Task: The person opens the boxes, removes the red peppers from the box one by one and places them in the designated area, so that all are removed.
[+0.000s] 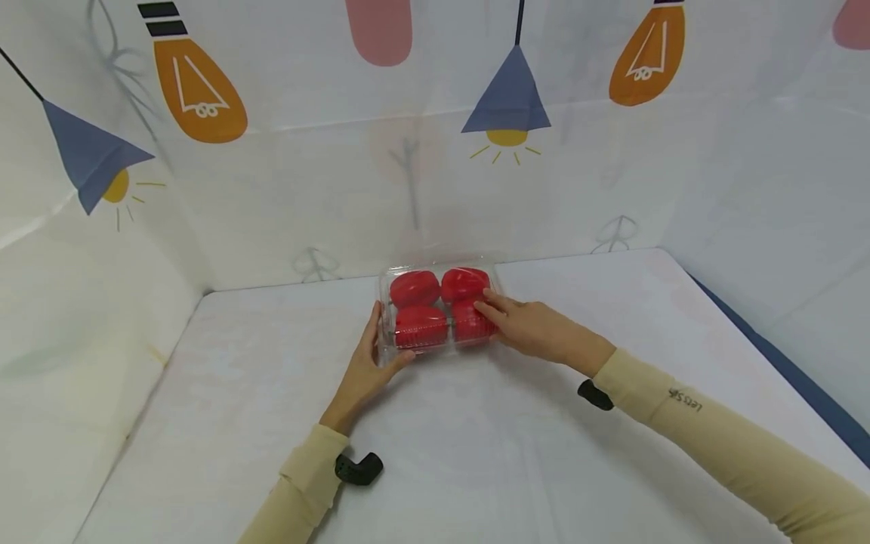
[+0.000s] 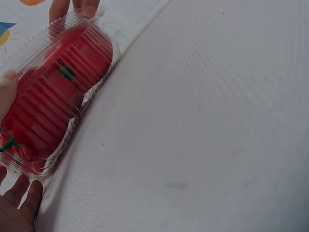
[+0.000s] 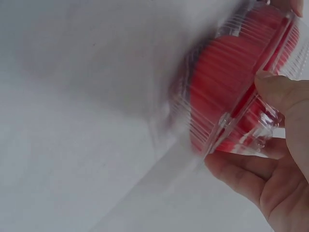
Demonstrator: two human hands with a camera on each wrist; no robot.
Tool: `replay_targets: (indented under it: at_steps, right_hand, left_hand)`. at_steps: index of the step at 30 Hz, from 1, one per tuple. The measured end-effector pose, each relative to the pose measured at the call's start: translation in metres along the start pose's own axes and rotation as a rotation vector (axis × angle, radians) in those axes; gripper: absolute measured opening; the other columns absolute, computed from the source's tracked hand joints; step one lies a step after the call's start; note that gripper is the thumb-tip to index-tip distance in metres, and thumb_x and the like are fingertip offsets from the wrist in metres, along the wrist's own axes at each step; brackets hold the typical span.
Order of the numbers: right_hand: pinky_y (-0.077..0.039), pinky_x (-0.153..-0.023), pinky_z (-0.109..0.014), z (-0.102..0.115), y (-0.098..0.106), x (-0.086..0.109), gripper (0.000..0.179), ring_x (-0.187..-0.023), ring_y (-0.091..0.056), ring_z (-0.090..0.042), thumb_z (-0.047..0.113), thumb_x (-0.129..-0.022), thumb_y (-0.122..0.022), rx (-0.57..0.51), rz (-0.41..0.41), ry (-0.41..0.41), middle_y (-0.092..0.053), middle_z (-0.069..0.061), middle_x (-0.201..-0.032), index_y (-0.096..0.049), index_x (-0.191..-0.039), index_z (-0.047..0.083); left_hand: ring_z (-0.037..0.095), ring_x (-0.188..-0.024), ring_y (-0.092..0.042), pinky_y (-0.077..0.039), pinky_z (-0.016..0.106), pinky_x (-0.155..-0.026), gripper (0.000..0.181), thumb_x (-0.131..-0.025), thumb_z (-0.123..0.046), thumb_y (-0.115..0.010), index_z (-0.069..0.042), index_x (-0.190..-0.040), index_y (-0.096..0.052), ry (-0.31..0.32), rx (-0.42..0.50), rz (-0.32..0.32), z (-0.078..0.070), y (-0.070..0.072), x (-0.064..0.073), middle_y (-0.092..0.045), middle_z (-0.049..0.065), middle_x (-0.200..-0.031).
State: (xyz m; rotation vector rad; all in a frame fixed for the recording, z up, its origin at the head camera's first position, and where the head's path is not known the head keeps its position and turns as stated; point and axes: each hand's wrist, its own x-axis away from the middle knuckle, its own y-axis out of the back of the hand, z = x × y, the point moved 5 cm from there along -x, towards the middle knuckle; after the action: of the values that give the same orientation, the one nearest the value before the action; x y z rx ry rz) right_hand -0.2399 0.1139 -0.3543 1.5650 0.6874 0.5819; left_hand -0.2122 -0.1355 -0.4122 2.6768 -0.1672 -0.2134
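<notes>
The clear box of red contents lies between the hands.

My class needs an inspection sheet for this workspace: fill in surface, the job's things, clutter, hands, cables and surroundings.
Surface: white tabletop, pale and smooth-looking.
Job's things: clear plastic box holding four red items; green stems show in the left wrist view.
Clutter: nothing seen.
Left hand: grips the box's left side, thumb at its near edge.
Right hand: grips the box's right side.
Wrists: black devices at both cuffs.
Cables: nothing seen.
Surroundings: white backdrop printed with blue lamps and orange bulbs; blue strip along the table's right side.
</notes>
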Motion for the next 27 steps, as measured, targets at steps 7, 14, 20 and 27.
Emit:
replay_targets:
  at_steps: [7,14,20,27]
  right_hand:
    - [-0.057,-0.078,-0.036,0.004,0.0,0.002,0.062,-0.105,-0.063,-0.033,0.02,-0.088,-0.065,0.055,0.02,0.021,-0.039,-0.021,-0.146,-0.039,-0.142,0.003]
    - [-0.058,-0.073,-0.038,0.011,-0.004,-0.001,0.061,-0.106,-0.063,-0.039,0.018,-0.086,-0.066,0.145,-0.026,-0.01,-0.045,-0.022,-0.141,-0.042,-0.139,0.001]
    - [-0.059,-0.072,-0.039,0.015,-0.005,0.0,0.063,-0.102,-0.065,-0.038,0.017,-0.083,-0.071,0.178,-0.097,-0.015,-0.047,-0.023,-0.139,-0.042,-0.136,0.0]
    - [-0.058,-0.074,-0.042,0.016,-0.005,0.002,0.062,-0.1,-0.065,-0.039,0.014,-0.083,-0.072,0.186,-0.14,-0.005,-0.047,-0.025,-0.137,-0.042,-0.135,-0.001]
  left_hand:
    - [0.027,-0.147,-0.013,-0.025,0.05,-0.115,0.096,-0.084,-0.027,-0.07,-0.019,-0.153,-0.003,0.003,0.012,0.001,-0.003,0.0,0.002,-0.009,0.002,-0.16]
    - [0.027,-0.147,-0.013,-0.025,0.05,-0.115,0.097,-0.084,-0.026,-0.07,-0.019,-0.153,-0.003,0.002,0.02,0.001,-0.002,0.001,0.002,-0.009,0.003,-0.16]
    - [0.027,-0.147,-0.014,-0.026,0.05,-0.114,0.097,-0.083,-0.027,-0.071,-0.019,-0.153,-0.004,0.002,0.02,0.0,-0.001,0.001,0.001,-0.01,0.002,-0.16]
    - [0.028,-0.147,-0.014,-0.026,0.05,-0.114,0.097,-0.084,-0.025,-0.071,-0.017,-0.153,-0.003,0.002,0.019,0.004,-0.005,0.001,0.003,-0.009,0.004,-0.16]
